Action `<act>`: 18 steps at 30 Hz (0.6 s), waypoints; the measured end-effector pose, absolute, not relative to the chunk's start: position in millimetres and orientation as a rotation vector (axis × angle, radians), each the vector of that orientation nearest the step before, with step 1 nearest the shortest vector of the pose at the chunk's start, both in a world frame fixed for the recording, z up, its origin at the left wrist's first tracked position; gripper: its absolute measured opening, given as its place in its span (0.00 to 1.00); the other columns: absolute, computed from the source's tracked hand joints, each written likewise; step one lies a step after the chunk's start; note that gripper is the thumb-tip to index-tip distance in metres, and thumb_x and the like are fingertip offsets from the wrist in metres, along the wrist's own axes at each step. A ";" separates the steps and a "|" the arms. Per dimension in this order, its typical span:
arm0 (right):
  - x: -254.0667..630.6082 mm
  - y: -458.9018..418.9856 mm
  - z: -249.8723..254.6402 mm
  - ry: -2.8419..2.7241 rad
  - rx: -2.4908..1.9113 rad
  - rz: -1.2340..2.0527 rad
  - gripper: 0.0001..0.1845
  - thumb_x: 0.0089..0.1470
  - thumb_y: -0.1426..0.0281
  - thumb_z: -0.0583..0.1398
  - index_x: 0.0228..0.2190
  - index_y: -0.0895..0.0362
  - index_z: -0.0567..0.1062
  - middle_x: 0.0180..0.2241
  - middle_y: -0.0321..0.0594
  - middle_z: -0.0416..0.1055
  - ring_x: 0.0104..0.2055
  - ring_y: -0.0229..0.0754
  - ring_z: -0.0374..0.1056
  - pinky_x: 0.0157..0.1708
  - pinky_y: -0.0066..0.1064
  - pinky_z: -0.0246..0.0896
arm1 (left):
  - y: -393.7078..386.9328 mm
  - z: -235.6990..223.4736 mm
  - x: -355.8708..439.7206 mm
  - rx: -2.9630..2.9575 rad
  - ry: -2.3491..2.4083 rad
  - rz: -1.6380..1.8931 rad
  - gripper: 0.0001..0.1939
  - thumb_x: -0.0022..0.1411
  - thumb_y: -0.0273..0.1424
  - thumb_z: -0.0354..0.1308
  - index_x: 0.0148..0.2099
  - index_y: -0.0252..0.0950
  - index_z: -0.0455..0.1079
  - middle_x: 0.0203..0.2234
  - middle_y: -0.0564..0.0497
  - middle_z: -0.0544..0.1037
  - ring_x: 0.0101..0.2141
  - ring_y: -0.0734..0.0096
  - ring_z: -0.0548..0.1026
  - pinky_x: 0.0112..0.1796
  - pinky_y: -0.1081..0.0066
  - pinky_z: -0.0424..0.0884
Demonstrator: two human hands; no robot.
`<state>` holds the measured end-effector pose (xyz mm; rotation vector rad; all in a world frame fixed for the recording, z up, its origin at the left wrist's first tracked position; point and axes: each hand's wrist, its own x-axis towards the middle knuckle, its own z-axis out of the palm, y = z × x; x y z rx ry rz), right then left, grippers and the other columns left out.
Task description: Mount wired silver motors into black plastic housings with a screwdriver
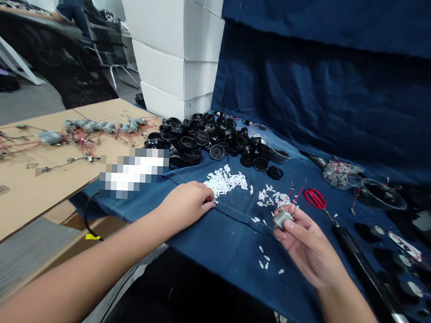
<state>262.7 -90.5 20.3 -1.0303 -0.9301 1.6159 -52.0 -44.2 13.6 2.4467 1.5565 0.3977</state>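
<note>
My right hand [303,239] holds a small silver motor [283,219] between thumb and fingers, with thin red wires rising from it. My left hand [188,201] rests at the near edge of a pile of small white plastic pieces [226,181]. Its fingers are curled together, and whatever they may pinch is hidden. Beyond the motor lies a smaller group of the same white pieces [267,196]. A few loose ones [267,259] are scattered on the blue cloth [226,243] nearer to me.
Black round plastic housings [202,139] are heaped behind the white pile. Red-handled scissors [315,199] and a long black tool [367,277] lie right of my right hand. Wired motors [95,126] cover part of the cardboard [32,182] at left. White boxes [165,73] stand stacked behind.
</note>
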 end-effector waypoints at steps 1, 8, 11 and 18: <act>261.5 -90.6 19.5 -0.935 -1.035 1.615 0.18 0.52 0.66 0.75 0.44 0.53 0.79 0.40 0.38 0.68 0.34 0.33 0.61 0.34 0.23 0.65 | -43.7 16.0 -50.4 2.464 1.559 0.371 0.08 0.69 0.34 0.61 0.38 0.39 0.80 0.35 0.48 0.83 0.39 0.60 0.80 0.38 0.66 0.70; 251.8 -91.2 16.3 -1.031 -1.094 1.594 0.21 0.53 0.61 0.74 0.43 0.54 0.75 0.33 0.34 0.65 0.30 0.33 0.57 0.30 0.25 0.61 | -39.0 26.3 -39.3 2.612 1.508 0.281 0.12 0.66 0.26 0.60 0.29 0.34 0.77 0.29 0.40 0.81 0.34 0.53 0.78 0.36 0.61 0.66; 248.7 -91.5 17.1 -1.085 -1.119 1.558 0.22 0.53 0.59 0.74 0.43 0.54 0.74 0.32 0.34 0.66 0.30 0.34 0.60 0.31 0.25 0.62 | -42.6 27.3 -40.4 2.619 1.390 0.344 0.11 0.67 0.26 0.60 0.31 0.34 0.78 0.29 0.43 0.81 0.34 0.55 0.78 0.36 0.61 0.65; 234.6 -99.6 12.7 -1.280 -1.156 1.534 0.20 0.51 0.63 0.76 0.40 0.56 0.77 0.39 0.41 0.76 0.36 0.37 0.71 0.37 0.27 0.69 | -98.6 0.2 -19.9 2.408 1.136 0.726 0.04 0.69 0.40 0.66 0.43 0.51 0.82 0.36 0.58 0.84 0.39 0.69 0.77 0.45 0.62 0.62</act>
